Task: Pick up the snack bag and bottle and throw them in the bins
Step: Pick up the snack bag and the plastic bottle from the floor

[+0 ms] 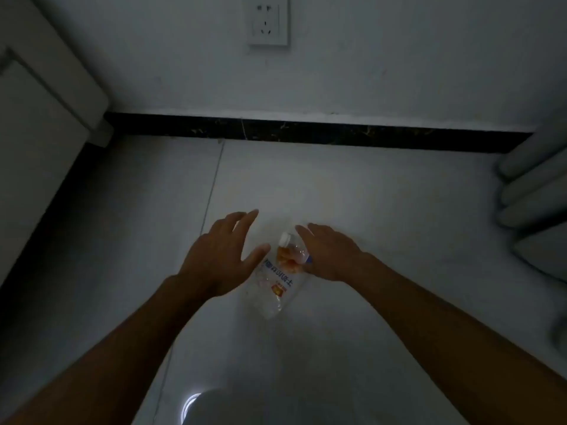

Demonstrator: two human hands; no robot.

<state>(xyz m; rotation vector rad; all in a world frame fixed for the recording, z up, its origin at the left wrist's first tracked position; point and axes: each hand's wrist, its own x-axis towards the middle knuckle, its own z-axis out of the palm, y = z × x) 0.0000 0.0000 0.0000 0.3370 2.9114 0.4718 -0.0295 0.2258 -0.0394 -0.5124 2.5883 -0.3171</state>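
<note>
Both hands hover low over the floor (383,210): left hand (221,256) spread, holding nothing; right hand (331,256) wraps one clear bottle (280,274) near its white-capped neck (grip partly hidden). It lies between them, cap pointing far. One wall socket (268,21) sits beyond.

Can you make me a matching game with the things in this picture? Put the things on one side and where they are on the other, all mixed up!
Things:
1. bottle
2. wall socket
3. left hand
4. black skirting strip

Places:
A. high up on the wall
B. lying on the floor between the two hands
C. along the bottom of the wall
D. open, fingers spread, beside the bottle

Right pairs: 1-B, 2-A, 3-D, 4-C
</note>
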